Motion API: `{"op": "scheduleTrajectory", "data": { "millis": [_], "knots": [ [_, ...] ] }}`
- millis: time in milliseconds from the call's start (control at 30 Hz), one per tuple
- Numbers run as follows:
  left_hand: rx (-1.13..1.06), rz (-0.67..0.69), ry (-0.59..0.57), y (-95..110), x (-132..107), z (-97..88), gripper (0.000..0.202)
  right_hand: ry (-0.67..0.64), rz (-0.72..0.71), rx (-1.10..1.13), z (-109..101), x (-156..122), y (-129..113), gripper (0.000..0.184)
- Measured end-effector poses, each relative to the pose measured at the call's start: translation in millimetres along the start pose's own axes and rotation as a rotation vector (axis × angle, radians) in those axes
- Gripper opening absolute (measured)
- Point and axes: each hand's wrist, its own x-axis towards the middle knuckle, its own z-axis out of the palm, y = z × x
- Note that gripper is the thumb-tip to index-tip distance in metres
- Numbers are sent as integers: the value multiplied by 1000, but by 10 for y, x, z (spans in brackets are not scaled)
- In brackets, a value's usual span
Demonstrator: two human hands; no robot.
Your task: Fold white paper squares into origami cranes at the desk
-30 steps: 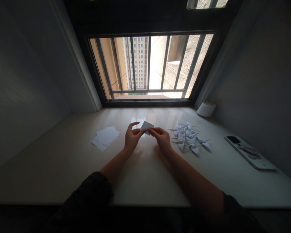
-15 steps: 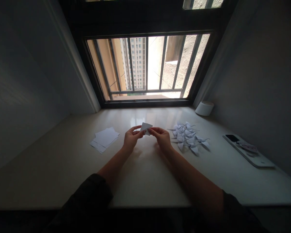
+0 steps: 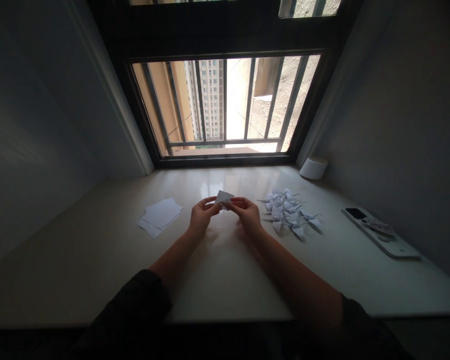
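Observation:
A small folded piece of white paper [image 3: 224, 197] is held above the pale table [image 3: 225, 270], in front of the window. My left hand [image 3: 201, 215] pinches its left edge with curled fingers. My right hand [image 3: 248, 212] pinches its right edge from the other side. Both hands are closed on the paper, and its lower part is hidden behind my fingertips.
A loose stack of white paper sheets [image 3: 159, 216] lies to the left of my hands. A heap of several folded paper cranes [image 3: 289, 212] lies to the right. Farther right are a white tray with a dark phone [image 3: 378, 235] and a white round container [image 3: 313, 167] by the barred window [image 3: 225, 105].
My left fingers, spread one second ago, have closed onto the paper. Both hands and the paper stayed in place between the stack and the cranes.

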Motion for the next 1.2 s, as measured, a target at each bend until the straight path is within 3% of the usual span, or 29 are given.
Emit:
{"op": "scheduleTrajectory", "data": {
  "millis": [333,533,767,1033,1200],
  "knots": [
    [14,-30,17,28,24,-12,54,11,129,31,-62,70,72,36],
    [99,22,-27,58,16,-30,59,7,44,6,-3,-11,-58,38],
    [250,134,-51,114,-10,-50,59,-28,-38,-44,9,-6,-13,39],
    [156,-19,-101,131,-5,-15,56,18,23,27,-44,33,8,38],
    [145,-37,-178,131,-19,-23,52,26,11,-13,-79,73,16,32]
  ]
}}
